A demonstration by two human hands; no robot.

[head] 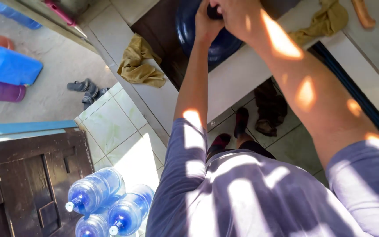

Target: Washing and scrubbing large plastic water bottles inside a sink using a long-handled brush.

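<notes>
My left hand (206,23) and my right hand (234,15) meet at the top of a large dark blue water jug (224,44) that stands in a dark recess behind a white tiled ledge (237,79). Both hands close around a dark cap or neck (213,12) at the jug's mouth. Most of the jug is hidden by my arms and the frame's top edge.
A crumpled tan cloth (139,66) lies on the ledge at left; another cloth (325,19) lies at upper right. Three blue water jugs (106,204) lie on the tiled floor beside a dark wooden door (27,175). Sandals (86,90) and coloured containers (5,66) sit at left.
</notes>
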